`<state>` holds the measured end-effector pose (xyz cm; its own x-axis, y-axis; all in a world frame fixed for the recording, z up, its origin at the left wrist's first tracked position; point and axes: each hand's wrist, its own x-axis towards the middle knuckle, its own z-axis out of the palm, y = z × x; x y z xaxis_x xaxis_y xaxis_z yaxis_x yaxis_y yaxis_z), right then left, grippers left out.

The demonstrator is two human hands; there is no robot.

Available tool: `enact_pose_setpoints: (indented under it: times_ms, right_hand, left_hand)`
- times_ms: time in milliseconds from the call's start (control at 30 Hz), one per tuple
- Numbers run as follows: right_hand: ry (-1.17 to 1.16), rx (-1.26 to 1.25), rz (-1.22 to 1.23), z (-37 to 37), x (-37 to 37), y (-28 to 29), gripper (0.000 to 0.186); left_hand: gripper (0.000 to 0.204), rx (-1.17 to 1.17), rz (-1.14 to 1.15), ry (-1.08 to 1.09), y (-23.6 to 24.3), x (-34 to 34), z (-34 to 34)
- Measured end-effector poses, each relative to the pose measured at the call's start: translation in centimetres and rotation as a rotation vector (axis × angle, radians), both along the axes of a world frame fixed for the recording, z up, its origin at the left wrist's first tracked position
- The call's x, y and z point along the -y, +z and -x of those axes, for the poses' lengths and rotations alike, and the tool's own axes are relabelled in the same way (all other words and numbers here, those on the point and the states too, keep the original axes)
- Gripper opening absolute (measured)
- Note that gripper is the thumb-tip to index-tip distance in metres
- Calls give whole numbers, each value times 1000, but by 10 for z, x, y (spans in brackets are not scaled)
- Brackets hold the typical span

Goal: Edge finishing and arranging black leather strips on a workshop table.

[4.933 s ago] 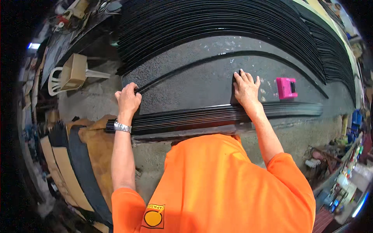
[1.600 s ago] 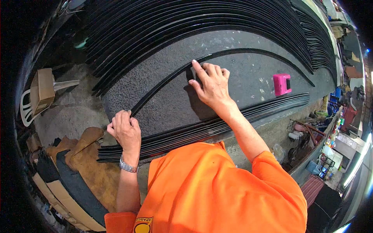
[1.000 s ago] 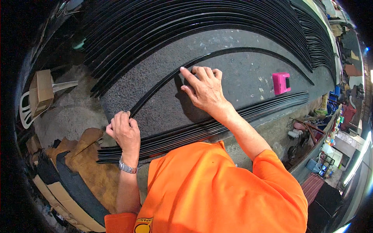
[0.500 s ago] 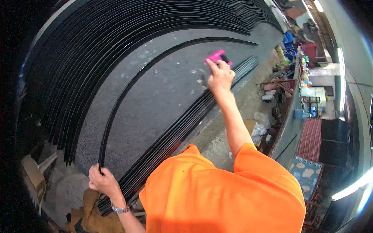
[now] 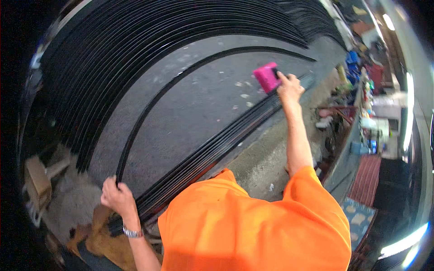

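Note:
My left hand (image 5: 116, 193) is at the lower left, fingers closed on the near end of a single black curved strip (image 5: 176, 77) that arches across the grey tabletop (image 5: 153, 126). At upper right, my right hand (image 5: 289, 86) grips a bright pink block with a black part (image 5: 264, 79) at that dark side, my arm outstretched. Under it, a bundle of long black strips (image 5: 199, 162) runs diagonally along the near table edge. Many more curved black strips (image 5: 181, 20) lie in close rows across the far side of the table.
A cardboard box (image 5: 38, 180) on a white plastic chair and a brown sheet (image 5: 101, 235) are at lower left. A cluttered ledge with blue items (image 5: 351, 61) runs down the right, along with a striped red cloth (image 5: 364, 180) and a patterned cloth (image 5: 355, 217).
My right hand left the single strip, reached right and took the pink block, which is now turned. My left hand stayed on the strip's end. The view swung toward the right.

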<state>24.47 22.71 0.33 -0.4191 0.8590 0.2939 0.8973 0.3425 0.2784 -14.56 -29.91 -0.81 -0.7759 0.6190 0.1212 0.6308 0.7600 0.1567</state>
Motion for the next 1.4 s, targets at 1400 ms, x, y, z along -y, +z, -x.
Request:
enact_pose_setpoints:
  times_ms: [1400]
  right_hand:
    - [820,-442,520,268,208,-16,51]
  left_hand:
    - [21,40,-73,33,10,-15,-3]
